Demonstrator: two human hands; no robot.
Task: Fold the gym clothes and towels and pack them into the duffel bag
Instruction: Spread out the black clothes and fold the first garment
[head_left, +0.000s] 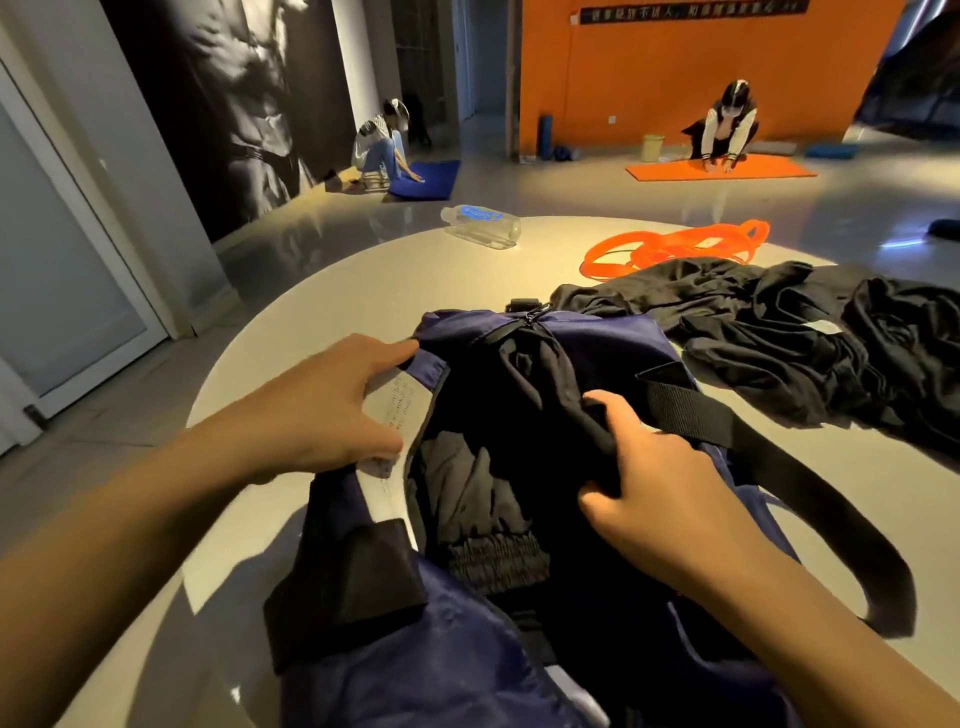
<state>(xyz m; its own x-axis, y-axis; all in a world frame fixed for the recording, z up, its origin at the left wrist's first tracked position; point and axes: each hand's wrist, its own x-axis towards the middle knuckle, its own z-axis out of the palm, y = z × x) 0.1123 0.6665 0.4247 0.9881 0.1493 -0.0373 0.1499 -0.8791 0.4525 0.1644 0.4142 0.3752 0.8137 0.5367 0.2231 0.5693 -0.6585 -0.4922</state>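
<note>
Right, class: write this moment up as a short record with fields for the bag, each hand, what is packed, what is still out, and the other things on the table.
bag: navy duffel bag, unzipped, on the round table
left hand: left hand holds the bag's left edge open
right hand: right hand grips a black garment in the opening
packed: dark clothing inside
still out: black clothes, unfolded, right of bag
other items: water bottle lying down; orange bands
</note>
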